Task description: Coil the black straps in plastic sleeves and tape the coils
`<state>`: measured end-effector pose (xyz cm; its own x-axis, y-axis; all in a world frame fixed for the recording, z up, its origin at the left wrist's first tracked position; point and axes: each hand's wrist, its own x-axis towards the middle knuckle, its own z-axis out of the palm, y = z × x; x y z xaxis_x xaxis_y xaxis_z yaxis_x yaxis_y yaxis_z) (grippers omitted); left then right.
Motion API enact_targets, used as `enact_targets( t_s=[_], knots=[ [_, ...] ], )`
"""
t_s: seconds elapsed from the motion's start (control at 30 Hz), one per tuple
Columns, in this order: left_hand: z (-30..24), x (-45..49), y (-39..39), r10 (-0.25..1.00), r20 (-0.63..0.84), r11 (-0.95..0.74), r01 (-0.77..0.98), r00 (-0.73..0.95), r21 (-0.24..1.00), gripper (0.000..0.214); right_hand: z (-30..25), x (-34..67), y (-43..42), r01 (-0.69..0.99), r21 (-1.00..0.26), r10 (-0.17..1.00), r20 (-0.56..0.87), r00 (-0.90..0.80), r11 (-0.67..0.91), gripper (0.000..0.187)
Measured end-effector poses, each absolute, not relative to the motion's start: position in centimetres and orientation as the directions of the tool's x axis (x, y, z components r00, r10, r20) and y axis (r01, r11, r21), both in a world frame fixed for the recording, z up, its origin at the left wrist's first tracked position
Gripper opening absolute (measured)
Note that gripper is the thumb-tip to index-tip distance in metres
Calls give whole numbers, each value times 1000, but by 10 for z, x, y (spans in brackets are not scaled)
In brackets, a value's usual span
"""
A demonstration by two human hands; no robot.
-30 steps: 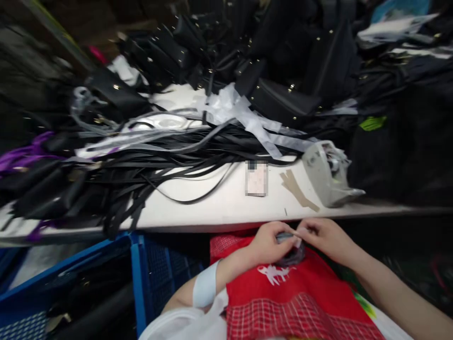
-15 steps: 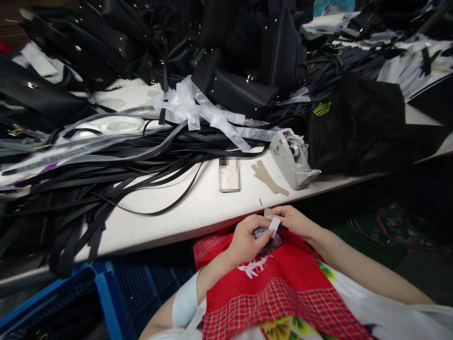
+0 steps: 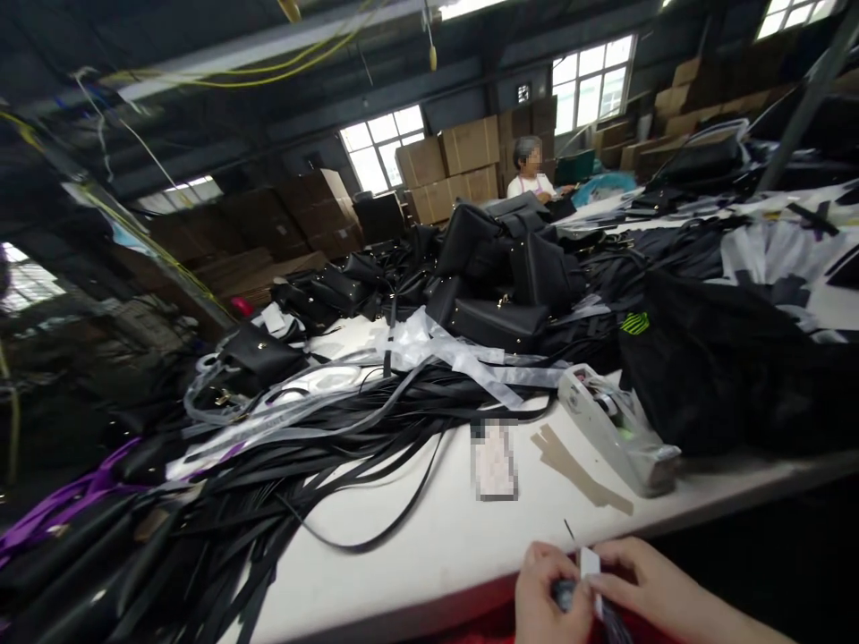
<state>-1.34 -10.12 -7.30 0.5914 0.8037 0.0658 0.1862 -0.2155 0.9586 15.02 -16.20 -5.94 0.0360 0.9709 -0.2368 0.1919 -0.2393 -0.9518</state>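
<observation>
At the table's front edge my left hand (image 3: 547, 595) is closed round a small dark grey bundle (image 3: 564, 593), perhaps coiled cord or strap; its kind is unclear. My right hand (image 3: 634, 581) pinches a short white strip (image 3: 589, 563) between thumb and fingers, right against the bundle. Part of the bundle hangs below the fingers. Just beyond the hands, tan paper strips (image 3: 581, 470) lie on the white table (image 3: 403, 555), beside a grey tape dispenser (image 3: 610, 429). A blurred-out flat card or phone (image 3: 495, 461) lies left of the strips.
Long black straps (image 3: 376, 411) and clear plastic strips (image 3: 456, 349) spread over the table's left and middle. Black bags (image 3: 500, 322) pile up behind. A black cloth bag (image 3: 725, 367) stands at right. A co-worker (image 3: 530, 183) is at the far end, near cardboard boxes (image 3: 470, 148).
The view has tilted up and swung left, so the room beyond shows and the hands sit lower in the picture. Both hands still hold the bundle and white strip close together.
</observation>
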Motion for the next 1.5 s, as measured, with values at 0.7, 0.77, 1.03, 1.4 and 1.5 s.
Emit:
enact_targets(
  t_s=[0.7,0.77,1.03,1.4,1.5],
  knots=[
    [-9,-20,-93,410,-232,-258,356,882,898,26,-6,180,-172,270,-920,927,-336,-166,-285,27],
    [-6,-20,-93,384,-211,-276,330,899,902,25,2,185,-170,355,-897,907,-356,-226,-264,24],
    [-18,-11,-94,547,-224,20,255,807,967,22,22,158,-182,836,-548,998,-27,-57,33,22],
    [-19,11,-81,606,-325,515,-47,726,856,56,4,150,-187,890,-438,952,305,18,124,67],
    [-16,12,-80,571,-327,536,-40,753,843,61,5,144,-189,886,-449,944,326,40,117,78]
  ],
)
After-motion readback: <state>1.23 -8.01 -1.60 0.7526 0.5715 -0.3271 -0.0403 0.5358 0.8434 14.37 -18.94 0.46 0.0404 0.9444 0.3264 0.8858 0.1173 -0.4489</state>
